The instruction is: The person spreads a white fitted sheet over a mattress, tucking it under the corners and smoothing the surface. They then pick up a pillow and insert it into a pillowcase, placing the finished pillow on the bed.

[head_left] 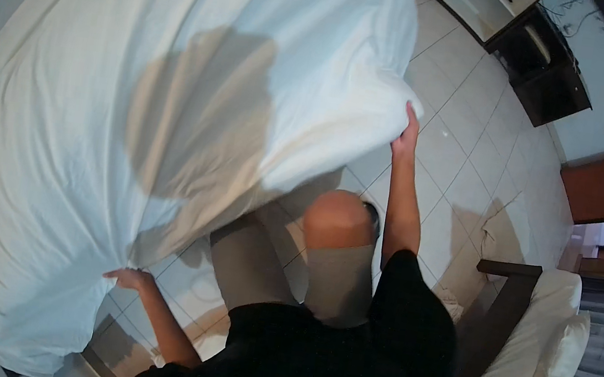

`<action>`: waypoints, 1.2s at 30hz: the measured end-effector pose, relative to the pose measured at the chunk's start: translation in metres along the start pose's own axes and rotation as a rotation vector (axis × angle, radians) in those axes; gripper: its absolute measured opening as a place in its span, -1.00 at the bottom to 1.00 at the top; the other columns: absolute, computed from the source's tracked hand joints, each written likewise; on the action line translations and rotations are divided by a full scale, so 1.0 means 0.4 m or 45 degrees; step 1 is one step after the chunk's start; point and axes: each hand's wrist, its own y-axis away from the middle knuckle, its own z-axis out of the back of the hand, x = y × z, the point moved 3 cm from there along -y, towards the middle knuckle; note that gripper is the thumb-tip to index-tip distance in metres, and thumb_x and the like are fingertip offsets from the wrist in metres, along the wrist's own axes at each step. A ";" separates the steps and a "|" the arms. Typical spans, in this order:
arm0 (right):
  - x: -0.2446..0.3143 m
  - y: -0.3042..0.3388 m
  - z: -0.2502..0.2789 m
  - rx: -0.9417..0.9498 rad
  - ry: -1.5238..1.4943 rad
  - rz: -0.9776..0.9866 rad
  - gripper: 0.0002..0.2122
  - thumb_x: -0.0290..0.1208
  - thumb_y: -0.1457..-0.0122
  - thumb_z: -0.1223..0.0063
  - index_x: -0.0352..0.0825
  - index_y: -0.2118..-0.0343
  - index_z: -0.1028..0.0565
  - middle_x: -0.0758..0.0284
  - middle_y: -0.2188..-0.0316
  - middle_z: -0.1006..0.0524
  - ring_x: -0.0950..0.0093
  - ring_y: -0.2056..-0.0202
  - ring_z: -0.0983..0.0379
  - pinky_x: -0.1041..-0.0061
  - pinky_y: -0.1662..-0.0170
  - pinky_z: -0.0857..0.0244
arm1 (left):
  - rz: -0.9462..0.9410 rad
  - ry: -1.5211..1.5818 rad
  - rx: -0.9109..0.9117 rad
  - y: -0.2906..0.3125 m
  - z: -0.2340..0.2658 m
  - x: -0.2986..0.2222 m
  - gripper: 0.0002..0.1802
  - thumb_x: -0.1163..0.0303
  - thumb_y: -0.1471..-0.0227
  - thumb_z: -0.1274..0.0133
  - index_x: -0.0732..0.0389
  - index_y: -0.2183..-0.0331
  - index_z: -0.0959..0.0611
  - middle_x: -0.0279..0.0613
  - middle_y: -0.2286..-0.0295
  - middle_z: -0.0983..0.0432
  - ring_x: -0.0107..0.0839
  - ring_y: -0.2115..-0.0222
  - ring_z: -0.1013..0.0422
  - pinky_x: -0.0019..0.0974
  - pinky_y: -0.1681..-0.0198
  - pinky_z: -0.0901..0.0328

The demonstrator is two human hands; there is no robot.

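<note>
A large white bed sheet (pixel 318 75) spreads over the bed on the left, with long creases running across it. My left hand (pixel 127 277) pinches the sheet's near edge at the lower left, where folds gather toward the fingers. Farther right, my right hand (pixel 407 132) grips the sheet near its right corner, the thumb showing on top and the other fingers hidden by the cloth. Between both hands the edge hangs in a slanting line above the floor. A dark shadow falls on the middle of the sheet.
White tiles cover the floor (pixel 449 132). A dark wooden frame (pixel 487 330) with cream cushions (pixel 560 356) stands at the lower right. Beyond the bed are a white shelf unit (pixel 481 9) and a dark cabinet (pixel 551 92). Pale cloth (pixel 507 237) lies on the floor at right.
</note>
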 end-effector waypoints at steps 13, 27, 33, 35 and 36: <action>0.073 -0.670 0.203 -0.270 0.595 0.194 -0.09 -0.13 0.07 -0.54 -0.30 -0.32 -0.26 0.20 -0.35 -0.19 0.34 -0.24 -0.25 0.17 -0.15 -0.30 | -0.436 -0.413 -0.309 0.343 -0.019 0.091 -0.26 -0.09 -0.20 -0.14 0.52 0.06 -0.48 0.30 0.06 -0.48 0.11 0.12 -0.47 0.00 0.07 -0.39; 0.607 -0.929 -0.165 0.255 0.741 0.335 -0.74 -0.37 -0.14 -0.41 -0.40 0.19 -0.63 0.32 0.27 -0.66 0.58 0.30 -0.56 0.55 0.22 -0.42 | -1.839 -1.004 1.315 1.720 -0.839 -0.328 -0.18 0.06 -0.17 -0.12 0.33 -0.30 -0.30 0.14 -0.28 -0.19 0.08 -0.32 -0.09 0.15 -0.38 0.07; 0.653 -1.077 -0.334 0.528 1.315 0.558 -0.71 -0.27 -0.19 -0.37 -0.44 0.26 -0.60 0.29 0.37 -0.64 0.55 0.39 -0.49 0.50 0.26 -0.40 | -1.720 -0.961 1.307 1.745 -0.941 -0.353 -0.34 0.05 -0.22 -0.08 0.43 -0.11 -0.49 0.22 -0.09 -0.39 0.17 -0.12 -0.30 0.08 -0.20 -0.22; 0.563 -1.190 -0.364 0.628 1.582 0.451 -0.65 -0.19 -0.14 -0.40 -0.42 0.26 -0.59 0.30 0.40 -0.64 0.50 0.39 -0.47 0.44 0.26 -0.40 | -1.579 -1.010 1.372 1.740 -0.968 -0.363 -0.40 0.09 -0.21 -0.09 0.45 -0.03 -0.54 0.20 0.00 -0.45 0.17 -0.03 -0.35 0.04 -0.12 -0.28; 0.510 -1.253 -0.382 0.772 1.737 0.413 -0.63 -0.19 -0.11 -0.42 -0.42 0.22 -0.60 0.31 0.40 -0.65 0.47 0.38 -0.50 0.42 0.25 -0.41 | -1.491 -0.984 1.404 1.740 -0.977 -0.368 -0.38 0.10 -0.20 -0.09 0.47 -0.05 -0.53 0.20 0.00 -0.45 0.16 -0.04 -0.34 0.04 -0.13 -0.26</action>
